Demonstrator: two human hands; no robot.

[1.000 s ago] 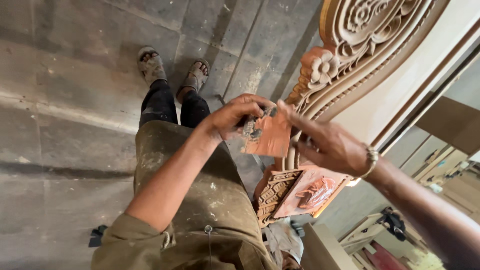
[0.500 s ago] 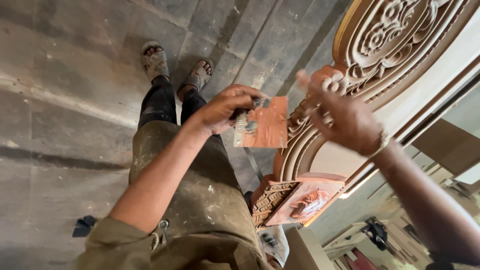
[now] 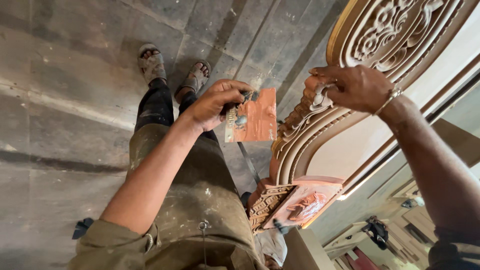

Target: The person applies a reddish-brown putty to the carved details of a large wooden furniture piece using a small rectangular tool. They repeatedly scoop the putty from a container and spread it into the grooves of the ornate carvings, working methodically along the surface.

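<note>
- Head view: a flat rectangular scraper blade [image 3: 255, 116], smeared with reddish-brown filler, is gripped by the left hand [image 3: 215, 104], fingers curled tight at its left edge.
- The blade is held just left of the carved wooden frame [image 3: 395, 30], not touching it.
- The right hand [image 3: 352, 87] is pressed on the frame's carved scrollwork, fingers bent against the ornament; nothing is seen held in it.
- A paste-smeared carved block [image 3: 300, 202] is seen below, over the tiled floor [image 3: 60, 100].
</note>
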